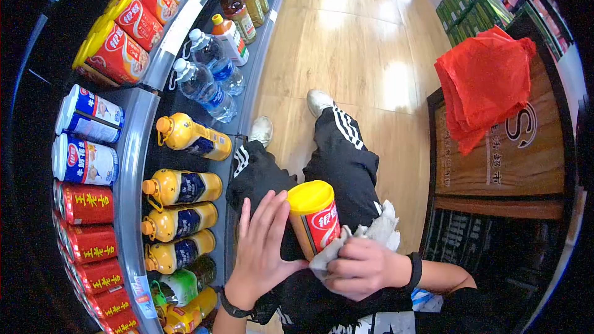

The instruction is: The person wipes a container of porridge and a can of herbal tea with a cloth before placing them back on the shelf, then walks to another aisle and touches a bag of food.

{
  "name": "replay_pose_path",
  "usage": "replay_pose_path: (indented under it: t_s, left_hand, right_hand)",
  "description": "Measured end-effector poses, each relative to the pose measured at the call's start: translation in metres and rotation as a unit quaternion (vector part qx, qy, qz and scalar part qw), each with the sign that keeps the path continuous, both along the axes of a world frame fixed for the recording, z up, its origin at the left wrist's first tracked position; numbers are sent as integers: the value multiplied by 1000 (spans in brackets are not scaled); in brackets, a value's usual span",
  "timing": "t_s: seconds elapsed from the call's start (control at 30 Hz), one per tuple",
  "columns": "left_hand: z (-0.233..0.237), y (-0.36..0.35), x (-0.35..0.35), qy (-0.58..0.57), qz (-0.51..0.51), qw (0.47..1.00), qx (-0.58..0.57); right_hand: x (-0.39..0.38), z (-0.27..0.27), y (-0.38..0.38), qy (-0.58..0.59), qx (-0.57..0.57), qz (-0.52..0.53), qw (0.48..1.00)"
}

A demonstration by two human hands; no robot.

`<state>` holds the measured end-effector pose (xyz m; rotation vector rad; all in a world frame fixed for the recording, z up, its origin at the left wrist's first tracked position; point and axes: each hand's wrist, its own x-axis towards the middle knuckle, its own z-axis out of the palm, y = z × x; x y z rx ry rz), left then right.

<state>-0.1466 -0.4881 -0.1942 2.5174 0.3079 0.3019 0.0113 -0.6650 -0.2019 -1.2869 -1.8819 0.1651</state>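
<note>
A can [314, 219] with a yellow lid and a red and brown label is tilted in front of my legs, between my two hands. Along its left side is my left hand [263, 247], fingers stretched out and fingertips beside the lid, its thumb pointing toward the can's base. My right hand [365, 267] is closed around a crumpled grey-white cloth [383, 226], which presses against the can's lower right side. Cloth and fingers hide the can's bottom.
At left, shelves carry red cans [90, 244], blue-and-white cans [93, 161], yellow-lidded cans [117, 55], orange drink bottles [198, 187] and water bottles [207, 89]. Right of me, a red cloth [486, 83] lies over a brown box [470, 167]. Green cartons [473, 9] stand farther back on the wooden floor [346, 43].
</note>
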Motion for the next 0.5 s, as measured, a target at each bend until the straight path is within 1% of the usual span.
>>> replay_pose_path:
  t_s: [0.03, 0.07, 0.13, 0.2, 0.27, 0.4, 0.47, 0.5]
  left_hand:
    - [2, 0, 2, -1, 0, 1000, 0]
    - [5, -2, 4, 12, 9, 1000, -3]
    - [7, -7, 5, 27, 22, 999, -4]
    - [7, -10, 7, 30, 25, 999, 5]
    - [11, -13, 9, 40, 24, 999, 12]
    - [6, -15, 9, 37, 41, 998, 35]
    - [3, -15, 8, 25, 43, 998, 47]
    - [3, -15, 7, 35, 43, 997, 55]
  right_hand:
    - [3, 0, -2, 10, -7, -21, 1000]
    - [6, -1, -1, 10, -7, -21, 1000]
    - [11, -3, 4, 52, 1, -91, 995]
    - [14, 0, 15, 52, 8, -145, 988]
    - [13, 9, 28, 77, 17, -190, 979]
    - [1, 12, 36, 37, 41, -191, 980]
    - [-8, 8, 31, -35, 47, -121, 991]
    - [-9, 12, 28, -52, 35, -87, 994]
